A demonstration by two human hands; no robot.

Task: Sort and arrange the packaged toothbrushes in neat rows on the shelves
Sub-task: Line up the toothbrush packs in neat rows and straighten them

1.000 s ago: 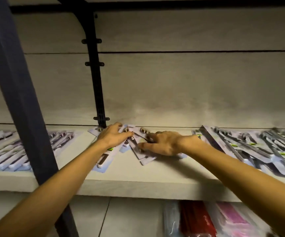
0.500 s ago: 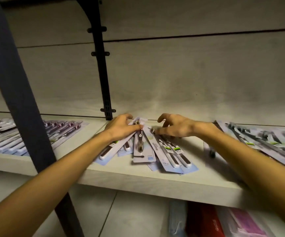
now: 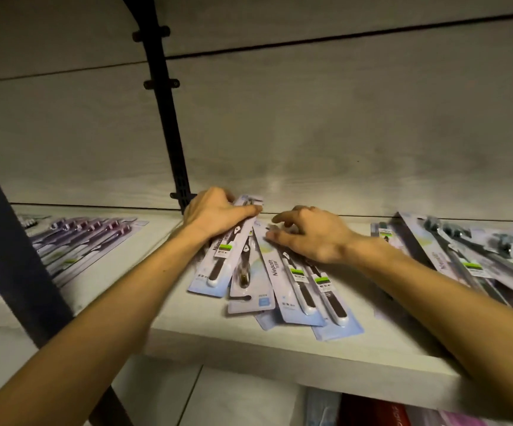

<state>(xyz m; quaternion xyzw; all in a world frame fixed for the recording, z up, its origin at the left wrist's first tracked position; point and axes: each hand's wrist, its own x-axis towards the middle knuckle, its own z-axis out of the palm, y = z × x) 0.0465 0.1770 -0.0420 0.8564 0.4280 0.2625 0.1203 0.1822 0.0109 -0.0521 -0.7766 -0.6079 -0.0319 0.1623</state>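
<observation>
Two forearms outstretched, left hand [image 3: 215, 214] gripping toothbrush pack [image 3: 223, 256], right hand [image 3: 313, 238] curled.

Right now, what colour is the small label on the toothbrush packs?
Bright green over black, on the toothbrush packs; head view shows it best.

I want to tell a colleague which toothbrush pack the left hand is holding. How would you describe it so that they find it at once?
Start at the black upright post at the back of the shelf. Just right of its foot, the left hand grips the top of one long pale-blue pack. It is the leftmost of the middle fan, slanting down to the left, with a single dark-handled brush and a green label.
</observation>
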